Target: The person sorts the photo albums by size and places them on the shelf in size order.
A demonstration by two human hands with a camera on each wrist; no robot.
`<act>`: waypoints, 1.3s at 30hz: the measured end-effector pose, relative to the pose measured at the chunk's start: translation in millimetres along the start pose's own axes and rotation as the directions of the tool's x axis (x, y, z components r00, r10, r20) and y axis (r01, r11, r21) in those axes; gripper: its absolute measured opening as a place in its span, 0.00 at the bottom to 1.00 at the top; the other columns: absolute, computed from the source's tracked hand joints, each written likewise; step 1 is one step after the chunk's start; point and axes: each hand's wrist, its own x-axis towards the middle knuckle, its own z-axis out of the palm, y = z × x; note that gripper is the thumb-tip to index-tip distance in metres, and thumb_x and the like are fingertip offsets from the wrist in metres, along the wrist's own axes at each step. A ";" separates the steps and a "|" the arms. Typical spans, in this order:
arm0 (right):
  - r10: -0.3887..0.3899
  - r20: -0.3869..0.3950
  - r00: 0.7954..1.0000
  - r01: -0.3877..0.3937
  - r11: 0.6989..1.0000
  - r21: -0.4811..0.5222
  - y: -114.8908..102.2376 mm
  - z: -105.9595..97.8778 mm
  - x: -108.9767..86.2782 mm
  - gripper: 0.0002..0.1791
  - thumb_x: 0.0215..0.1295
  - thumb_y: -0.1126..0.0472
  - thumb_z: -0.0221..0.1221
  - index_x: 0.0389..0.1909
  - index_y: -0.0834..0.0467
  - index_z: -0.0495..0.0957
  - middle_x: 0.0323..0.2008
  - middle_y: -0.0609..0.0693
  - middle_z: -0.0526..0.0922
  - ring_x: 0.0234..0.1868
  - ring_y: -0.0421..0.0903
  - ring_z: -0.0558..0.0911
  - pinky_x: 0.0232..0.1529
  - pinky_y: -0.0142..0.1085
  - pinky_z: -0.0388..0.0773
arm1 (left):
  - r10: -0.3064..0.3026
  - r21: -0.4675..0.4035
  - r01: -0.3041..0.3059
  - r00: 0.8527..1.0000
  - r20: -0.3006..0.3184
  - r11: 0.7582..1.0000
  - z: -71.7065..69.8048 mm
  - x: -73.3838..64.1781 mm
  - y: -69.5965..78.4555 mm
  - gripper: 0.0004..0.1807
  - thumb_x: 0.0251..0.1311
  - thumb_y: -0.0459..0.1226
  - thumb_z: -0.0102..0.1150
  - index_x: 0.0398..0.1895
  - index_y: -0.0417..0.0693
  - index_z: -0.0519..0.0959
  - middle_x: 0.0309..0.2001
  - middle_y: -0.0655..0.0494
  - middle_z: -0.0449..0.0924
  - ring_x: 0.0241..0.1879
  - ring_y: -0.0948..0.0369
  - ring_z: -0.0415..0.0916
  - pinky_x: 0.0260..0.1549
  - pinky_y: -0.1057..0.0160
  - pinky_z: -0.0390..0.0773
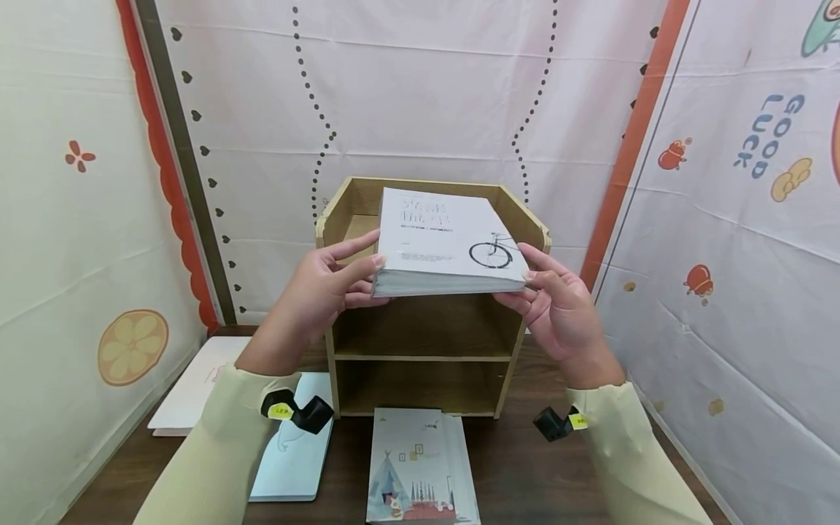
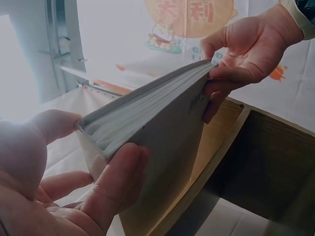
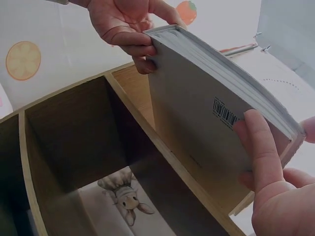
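Both hands hold a thick white book (image 1: 446, 233) with a bicycle on its cover, at the top of a wooden shelf (image 1: 423, 358). My left hand (image 1: 321, 284) grips its left near corner, thumb on the upper cover and fingers beneath. On the opposite side, my right hand (image 1: 561, 310) pinches the right corner in the same way. The left wrist view shows the page edges of the book (image 2: 147, 105) between the two hands. A barcode (image 3: 225, 113) is visible on the underside in the right wrist view. Whether the book touches the shelf top cannot be told.
Below the shelf front lie stacked books (image 1: 410, 467), the upper one with a tent picture. To the left are a pale blue book (image 1: 298, 467) and a white book (image 1: 190, 386). A rabbit picture (image 3: 129, 200) shows within the shelf opening. Printed curtains (image 1: 420, 95) surround the table.
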 end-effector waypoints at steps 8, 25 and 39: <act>0.010 0.013 1.000 -0.010 1.000 -0.001 8.0 -0.8 -3.2 0.29 0.78 0.70 0.44 0.78 0.65 0.56 0.63 0.54 0.80 0.47 0.48 0.89 0.49 0.37 0.88 | -0.006 0.007 0.006 1.000 -0.006 1.000 -3.6 -4.5 -4.7 0.32 0.71 0.37 0.60 0.77 0.53 0.67 0.59 0.44 0.80 0.29 0.61 0.84 0.45 0.57 0.88; 0.060 -0.023 0.998 -0.061 0.998 -0.026 19.4 -0.1 -11.0 0.31 0.79 0.66 0.48 0.80 0.62 0.54 0.70 0.54 0.73 0.52 0.47 0.88 0.52 0.38 0.86 | -0.041 0.032 0.041 0.999 -0.010 0.999 -10.0 -9.2 -17.8 0.32 0.72 0.39 0.60 0.78 0.54 0.66 0.66 0.40 0.73 0.30 0.63 0.82 0.46 0.58 0.88; 0.074 -0.015 0.997 -0.075 0.997 -0.019 24.4 1.2 -15.0 0.33 0.80 0.67 0.48 0.80 0.64 0.50 0.71 0.55 0.70 0.54 0.46 0.87 0.53 0.38 0.86 | -0.047 0.030 0.047 0.999 -0.002 0.998 -12.9 -13.4 -24.0 0.31 0.74 0.38 0.58 0.78 0.54 0.65 0.67 0.39 0.71 0.30 0.63 0.83 0.45 0.59 0.88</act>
